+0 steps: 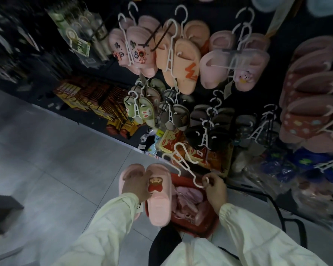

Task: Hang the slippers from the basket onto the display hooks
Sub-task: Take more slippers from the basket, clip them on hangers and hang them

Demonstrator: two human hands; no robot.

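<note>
Left hand (133, 187) tight around pink slippers (159, 207); right hand (216, 191) pinched on white hanger (183, 162).

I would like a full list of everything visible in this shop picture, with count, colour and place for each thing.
held slippers: one pair, pink, above the basket
hanger: one, white, above the basket
basket: one, red, on the floor
basket slippers: several, pink, inside the basket
hung slippers: many pairs, pink, orange, green, grey, dark, red-brown, across the top and right
floor: grey tiles, left side
left hand: grips the held slippers
right hand: pinches the hanger by its hook
</note>
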